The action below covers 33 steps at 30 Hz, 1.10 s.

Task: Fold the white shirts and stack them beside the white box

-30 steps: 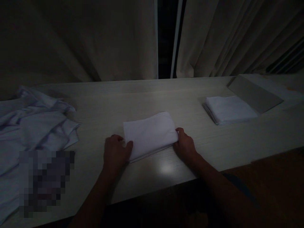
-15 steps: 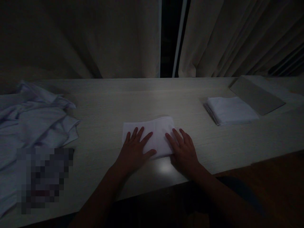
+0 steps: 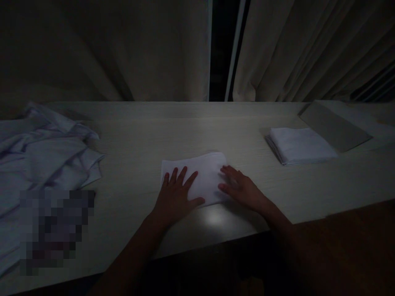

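Note:
A folded white cloth (image 3: 207, 176) lies on the table in front of me, its folded shape roughly rectangular. My left hand (image 3: 175, 193) rests flat on its left part, fingers spread. At the cloth's right edge is my right hand (image 3: 242, 188), turned partly on its side with thumb and fingers apart. The right fingertips are over or against the cloth; whether they touch it I cannot tell. Nothing shows in either hand's grasp.
To the right lies a stack of folded white cloth (image 3: 304, 144), beside a grey board-like sheet (image 3: 336, 125). Rumpled white cloths (image 3: 52, 160) are heaped at the left, near a pixelated dark patch (image 3: 57, 232). Curtains (image 3: 154, 49) hang behind the table (image 3: 132, 135).
My right hand has lifted from lying flat and rolled onto its side at the cloth's right edge. My left hand stays flat in nearly the same place.

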### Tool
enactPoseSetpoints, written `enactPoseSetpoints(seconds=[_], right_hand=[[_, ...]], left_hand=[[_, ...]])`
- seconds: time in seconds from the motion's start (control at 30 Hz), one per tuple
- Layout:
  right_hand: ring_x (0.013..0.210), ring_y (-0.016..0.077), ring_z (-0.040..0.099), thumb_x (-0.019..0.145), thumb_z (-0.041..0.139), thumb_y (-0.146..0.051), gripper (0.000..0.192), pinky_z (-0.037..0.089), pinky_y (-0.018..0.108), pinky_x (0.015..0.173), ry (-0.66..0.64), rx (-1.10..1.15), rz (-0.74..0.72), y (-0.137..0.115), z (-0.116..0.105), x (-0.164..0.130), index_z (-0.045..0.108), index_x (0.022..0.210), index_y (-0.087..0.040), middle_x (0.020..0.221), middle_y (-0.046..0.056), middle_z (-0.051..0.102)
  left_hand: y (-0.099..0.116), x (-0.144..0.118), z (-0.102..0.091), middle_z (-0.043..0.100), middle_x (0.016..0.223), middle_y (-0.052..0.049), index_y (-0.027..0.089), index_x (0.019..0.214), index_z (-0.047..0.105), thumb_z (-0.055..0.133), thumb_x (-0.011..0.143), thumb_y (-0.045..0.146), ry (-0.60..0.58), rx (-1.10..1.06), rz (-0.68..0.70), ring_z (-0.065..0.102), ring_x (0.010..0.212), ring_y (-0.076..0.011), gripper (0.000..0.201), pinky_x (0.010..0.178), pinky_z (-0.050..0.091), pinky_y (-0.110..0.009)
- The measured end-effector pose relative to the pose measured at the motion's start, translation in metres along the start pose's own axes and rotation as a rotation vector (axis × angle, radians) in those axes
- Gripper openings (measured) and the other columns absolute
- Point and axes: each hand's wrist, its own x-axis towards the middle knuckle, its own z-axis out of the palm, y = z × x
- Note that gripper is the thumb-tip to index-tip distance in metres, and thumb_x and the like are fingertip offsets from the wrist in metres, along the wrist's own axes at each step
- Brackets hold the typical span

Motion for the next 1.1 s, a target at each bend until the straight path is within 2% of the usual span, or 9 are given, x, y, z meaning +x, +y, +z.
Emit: enactPoseSetpoints(seconds=[0.07,0.13,0.3,0.47,0.67,0.87,0.97,1.03,1.1], right_hand=[[0.143,0.0286,0.032,0.098,0.043,-0.042,0.056,0.028,0.056,0.115,0.175,-0.032,0.105,0.001,0.000,0.014,0.038,0.147,-0.016,0.150,0.015,0.042],[0.147,0.0303,0.021,0.099,0.040,-0.040,0.059,0.023,0.056,0.117,0.240,-0.104,0.104,-0.005,0.006,0.027,0.033,0.150,-0.011,0.154,0.018,0.035],[0.149,0.0311,0.007,0.099,0.040,-0.047,0.069,0.021,0.053,0.119,0.193,-0.203,-0.008,-0.025,0.025,0.040,0.024,0.153,-0.007,0.159,0.019,0.021],[0.147,0.0345,0.016,0.096,0.038,-0.060,0.078,0.024,0.055,0.116,0.030,-0.229,0.060,-0.016,0.045,0.037,0.028,0.151,-0.005,0.156,0.022,0.029],[0.148,0.0346,0.015,0.094,0.029,-0.067,0.085,0.020,0.052,0.117,-0.042,-0.311,0.109,-0.009,0.051,0.034,0.027,0.152,-0.006,0.158,0.020,0.025],[0.140,0.0380,0.032,0.093,0.031,-0.067,0.080,0.024,0.054,0.113,-0.013,-0.400,0.108,-0.018,0.041,0.031,0.043,0.142,-0.006,0.149,0.023,0.040],[0.115,0.0355,0.055,0.096,0.030,-0.064,0.068,0.031,0.054,0.105,0.006,-0.444,0.134,-0.022,0.028,0.031,0.063,0.116,-0.008,0.119,0.023,0.064],[0.100,0.0317,0.060,0.099,0.029,-0.058,0.061,0.037,0.051,0.098,0.023,-0.463,0.164,-0.024,0.022,0.031,0.067,0.100,-0.011,0.098,0.019,0.068],[0.098,0.0305,0.059,0.100,0.031,-0.051,0.053,0.039,0.049,0.096,0.066,-0.469,0.176,-0.027,0.021,0.031,0.067,0.099,-0.011,0.096,0.018,0.068]], left_hand=[[0.000,0.001,0.000,0.020,0.162,-0.007,0.033,0.152,0.026,0.046,0.075,0.081,-0.003,-0.003,-0.006,0.010,0.149,-0.0379,0.093,0.118,0.005,-0.059],[0.001,0.002,0.000,0.021,0.162,-0.008,0.033,0.152,0.027,0.047,0.074,0.080,-0.002,-0.004,-0.015,0.011,0.149,-0.0383,0.093,0.118,0.005,-0.059],[0.003,0.001,0.001,0.021,0.162,-0.009,0.033,0.152,0.026,0.048,0.075,0.079,0.002,0.006,-0.015,0.012,0.149,-0.0381,0.092,0.117,0.005,-0.059],[0.006,-0.001,0.001,0.019,0.162,-0.009,0.033,0.153,0.024,0.047,0.073,0.082,-0.020,0.006,-0.010,0.009,0.149,-0.0385,0.096,0.117,0.007,-0.059],[-0.005,0.006,-0.001,0.027,0.160,-0.010,0.023,0.151,0.031,0.026,0.090,0.070,-0.022,0.017,-0.137,0.017,0.149,-0.0301,0.077,0.119,0.016,-0.050],[-0.006,0.005,0.001,0.024,0.160,-0.016,0.017,0.148,0.036,0.029,0.084,0.077,-0.007,0.094,-0.237,0.013,0.149,-0.0340,0.087,0.117,0.019,-0.053],[0.006,-0.005,0.000,0.027,0.158,-0.019,0.015,0.144,0.041,0.030,0.081,0.080,-0.018,0.130,-0.204,0.015,0.148,-0.0378,0.091,0.117,0.013,-0.058],[0.013,-0.011,-0.003,0.031,0.156,-0.022,0.013,0.140,0.046,0.032,0.078,0.083,-0.031,0.149,-0.165,0.017,0.147,-0.0401,0.095,0.118,0.008,-0.059],[0.017,-0.014,-0.006,0.034,0.154,-0.023,0.009,0.135,0.051,0.035,0.075,0.085,-0.047,0.150,-0.134,0.019,0.146,-0.0404,0.098,0.120,0.007,-0.055]])
